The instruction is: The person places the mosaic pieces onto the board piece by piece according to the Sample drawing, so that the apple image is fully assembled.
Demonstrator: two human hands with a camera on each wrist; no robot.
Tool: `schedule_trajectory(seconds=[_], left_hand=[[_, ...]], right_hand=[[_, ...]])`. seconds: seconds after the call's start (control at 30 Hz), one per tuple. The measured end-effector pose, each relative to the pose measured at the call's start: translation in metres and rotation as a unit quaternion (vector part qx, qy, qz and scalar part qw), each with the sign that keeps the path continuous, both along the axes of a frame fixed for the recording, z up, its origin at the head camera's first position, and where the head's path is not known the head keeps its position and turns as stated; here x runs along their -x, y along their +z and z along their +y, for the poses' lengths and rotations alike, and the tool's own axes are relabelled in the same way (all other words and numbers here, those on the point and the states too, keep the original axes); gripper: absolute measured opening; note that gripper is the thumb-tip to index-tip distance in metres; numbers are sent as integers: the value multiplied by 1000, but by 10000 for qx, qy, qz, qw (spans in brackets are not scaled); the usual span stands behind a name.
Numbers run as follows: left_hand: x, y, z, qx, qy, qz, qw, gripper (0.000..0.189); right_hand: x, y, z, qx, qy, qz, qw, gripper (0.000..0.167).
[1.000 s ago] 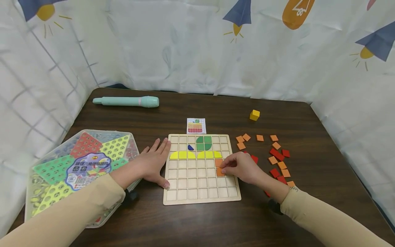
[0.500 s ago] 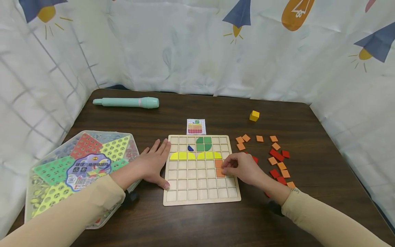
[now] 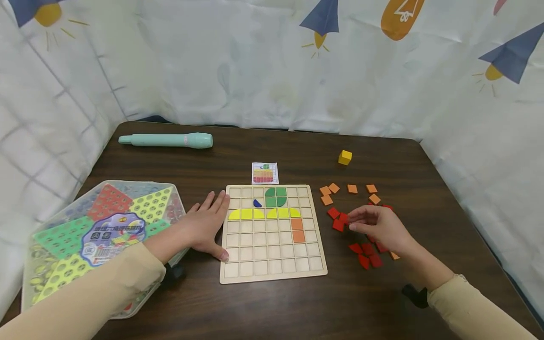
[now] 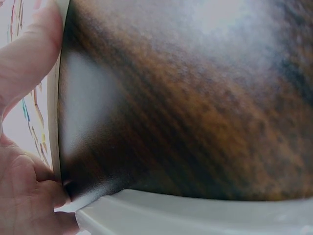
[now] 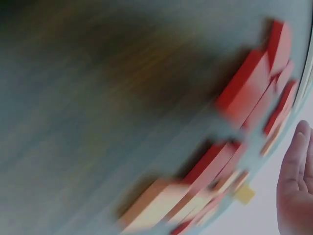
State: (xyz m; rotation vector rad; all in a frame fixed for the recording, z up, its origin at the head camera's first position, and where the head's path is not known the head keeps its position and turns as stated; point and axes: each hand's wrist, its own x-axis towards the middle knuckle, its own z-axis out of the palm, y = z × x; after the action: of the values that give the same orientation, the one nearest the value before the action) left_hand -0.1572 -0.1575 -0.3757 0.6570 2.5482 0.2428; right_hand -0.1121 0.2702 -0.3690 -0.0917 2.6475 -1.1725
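The wooden grid board [image 3: 272, 267] lies on the table with green pieces [image 3: 275, 201], a blue piece [image 3: 257, 203], a row of yellow pieces [image 3: 246, 214] and two orange square tiles [image 3: 298, 236] on it. My left hand [image 3: 204, 224] rests along the board's left edge, fingers spread; the left wrist view shows its thumb [image 4: 34, 49] by the board's side. Over the loose pieces right of the board is my right hand [image 3: 380, 229], with nothing visible in its fingers. Red tiles [image 3: 338, 225] lie just left of its fingertips.
A pattern card [image 3: 265, 174] lies behind the board. Orange tiles [image 3: 326, 200] and red pieces [image 3: 376, 260] are scattered at right, with a yellow cube [image 3: 345, 157] farther back. A clear game box [image 3: 63, 236] sits under the left forearm. A mint-green tube [image 3: 165, 140] lies at the back.
My right hand has let go of the lower orange tile on the board and moved right, over the loose pieces. My left hand keeps its place on the board. The head view has shifted slightly.
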Motion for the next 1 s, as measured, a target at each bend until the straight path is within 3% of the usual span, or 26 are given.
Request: schedule_trajectory(seconds=[0.2, 0.47, 0.63, 1.0], left_hand=[[-1, 1, -7, -18, 24, 43, 10000, 144], [-2, 0, -10, -64, -5, 58, 10000, 145], [-1, -2, -8, -81, -25, 48, 10000, 145], [2, -2, -2, -78, -89, 43, 9999, 144]], right_hand=[[-10, 1, 41, -130, -239, -56, 9996, 38], [-22, -6, 77, -785, -163, 239, 9965, 32], [-23, -12, 88, -1307, -97, 243, 9911, 31], [-28, -18, 90, -1606, -12, 375, 9863, 23]])
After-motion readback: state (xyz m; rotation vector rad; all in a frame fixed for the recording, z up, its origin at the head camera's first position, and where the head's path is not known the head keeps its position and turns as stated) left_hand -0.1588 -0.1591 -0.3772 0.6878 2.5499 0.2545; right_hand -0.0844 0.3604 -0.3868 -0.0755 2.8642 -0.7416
